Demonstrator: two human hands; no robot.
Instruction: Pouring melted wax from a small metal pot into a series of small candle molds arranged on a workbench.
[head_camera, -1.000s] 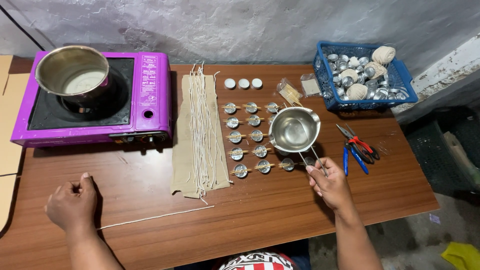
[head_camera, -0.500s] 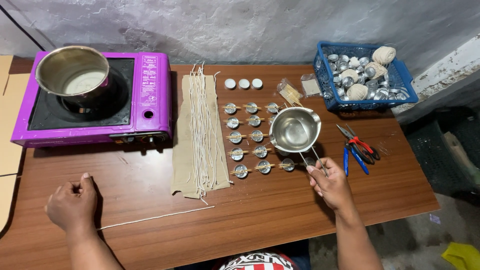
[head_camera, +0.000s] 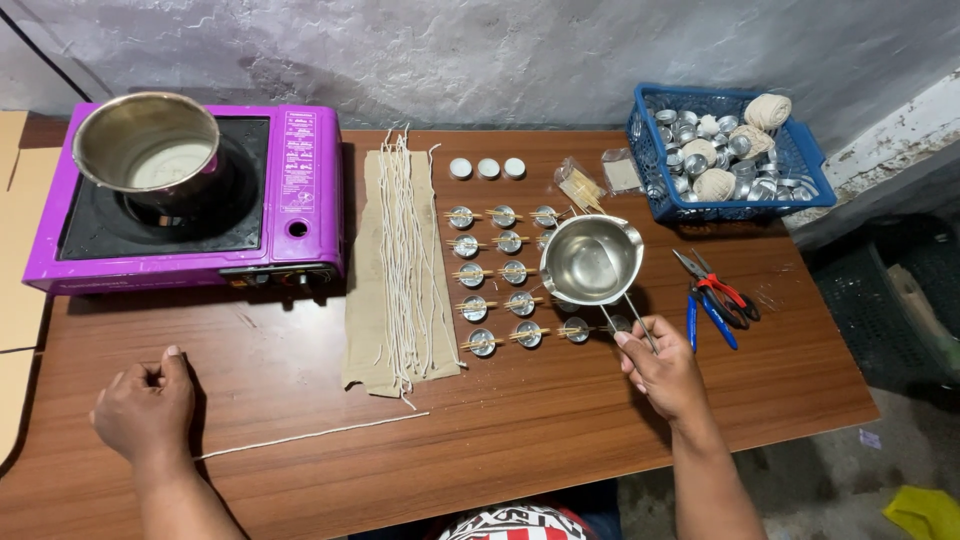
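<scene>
Pouring pot (head_camera: 592, 260), small and made of shiny steel, is held up just over the rows of little metal cups (head_camera: 510, 272) on the brown table (head_camera: 520, 430). Its thin wire handle (head_camera: 632, 318) is pinched tight in the fingers of the right hand (head_camera: 662, 372). The pot is judged to be stiff and hard, and smooth enough to slip. It may feel heavy at the far end, since it is held only by the long handle. The handle is the best place to take hold of it, as the bowl could be hot. It cannot be told if anything is inside the pot.

The left hand (head_camera: 145, 410) is curled and rests on the table near a long white string (head_camera: 310, 436). The string is seen to run toward this hand, but it cannot be told if it is held.

Each little cup has a thin stick laid across its top. Three white round pieces (head_camera: 487, 168) are set in a row behind the cups. A big steel pot (head_camera: 148, 148) with something pale inside is set on the purple stove (head_camera: 290, 190). Many white strings (head_camera: 400, 250) are laid on a tan cloth (head_camera: 362, 330). The blue basket (head_camera: 735, 208) is filled with more empty cups and balls of string. Pliers (head_camera: 715, 290) with red and blue handles are laid beside the right hand.
</scene>
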